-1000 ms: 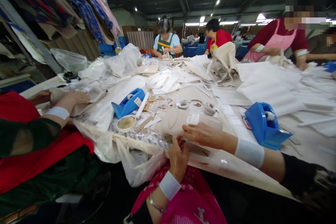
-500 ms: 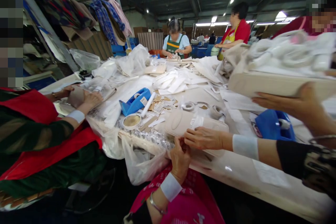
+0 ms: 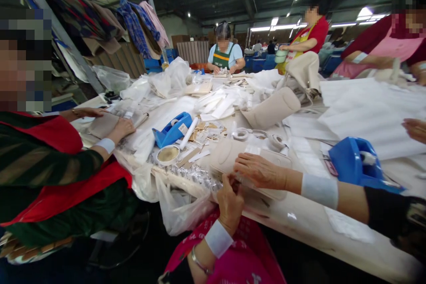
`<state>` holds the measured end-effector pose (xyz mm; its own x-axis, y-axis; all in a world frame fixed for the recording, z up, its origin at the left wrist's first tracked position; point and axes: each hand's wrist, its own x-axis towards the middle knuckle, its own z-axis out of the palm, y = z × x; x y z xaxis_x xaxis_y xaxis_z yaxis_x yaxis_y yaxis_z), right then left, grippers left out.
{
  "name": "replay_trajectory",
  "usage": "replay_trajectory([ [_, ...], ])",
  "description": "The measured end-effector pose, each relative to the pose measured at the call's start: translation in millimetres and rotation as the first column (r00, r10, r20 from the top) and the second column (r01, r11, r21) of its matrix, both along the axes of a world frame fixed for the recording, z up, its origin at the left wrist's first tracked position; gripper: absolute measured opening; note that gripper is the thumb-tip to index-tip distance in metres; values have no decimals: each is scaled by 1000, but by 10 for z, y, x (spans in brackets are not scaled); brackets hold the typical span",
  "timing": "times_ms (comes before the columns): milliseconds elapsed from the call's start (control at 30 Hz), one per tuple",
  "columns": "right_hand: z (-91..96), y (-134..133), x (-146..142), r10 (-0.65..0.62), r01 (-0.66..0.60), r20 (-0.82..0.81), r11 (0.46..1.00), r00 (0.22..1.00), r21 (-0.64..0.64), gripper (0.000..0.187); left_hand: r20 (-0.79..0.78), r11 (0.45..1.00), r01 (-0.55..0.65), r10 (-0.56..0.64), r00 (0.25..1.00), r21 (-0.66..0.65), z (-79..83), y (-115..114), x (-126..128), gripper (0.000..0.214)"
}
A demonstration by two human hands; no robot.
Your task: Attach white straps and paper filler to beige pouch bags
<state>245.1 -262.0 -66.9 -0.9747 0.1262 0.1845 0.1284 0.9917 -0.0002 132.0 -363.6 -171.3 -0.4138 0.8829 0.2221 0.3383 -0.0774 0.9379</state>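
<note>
A beige bag (image 3: 226, 153) lies flat near the table's front edge, with a raised oval on its face and a clear strip across it. My right hand (image 3: 259, 171) rests over its near side, fingers bent against the edge. Just below, my left hand (image 3: 230, 204) is closed in a pinch at the same edge, thumb and forefinger close to my right fingertips. What lies between those left fingers is too small and hidden to make out. Beyond the bag are rolls of tape (image 3: 240, 134). To its left are a round tin (image 3: 168, 154) and loose cords and tags (image 3: 208, 131).
Blue tape dispensers (image 3: 175, 129) (image 3: 356, 162) stand left and right. Another beige bag (image 3: 274, 107) leans tilted behind. White sheets (image 3: 366, 115) cover the right side. A co-worker's hands (image 3: 123, 128) work on a beige piece at left; another co-worker's hand (image 3: 414, 129) shows at right.
The beige piece loaded with white rolls, carried by another person's hand at right, is gone from there, uncovering white sheets. A beige bag now leans behind the tape rolls. My hands have barely shifted.
</note>
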Motion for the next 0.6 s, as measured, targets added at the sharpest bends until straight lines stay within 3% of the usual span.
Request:
replay_trajectory([
  [100,-101,-123,88,-122,117,-63,989,990,-87,27,11,999,23,-23,1000,31,-3,-4,-8,26],
  [267,-435,-284,168,-271,232,-238,956,933,-180,62,-97,999,-36,39,995,38,-18,-1,-17,22],
  [433,-565,-310,196,-306,253,-296,945,905,-205,66,-98,1000,-12,11,995,-10,-1,5,-81,19],
  [600,-550,-323,225,-329,236,-391,934,860,-267,60,48,994,104,-103,994,-20,39,-9,-141,18],
])
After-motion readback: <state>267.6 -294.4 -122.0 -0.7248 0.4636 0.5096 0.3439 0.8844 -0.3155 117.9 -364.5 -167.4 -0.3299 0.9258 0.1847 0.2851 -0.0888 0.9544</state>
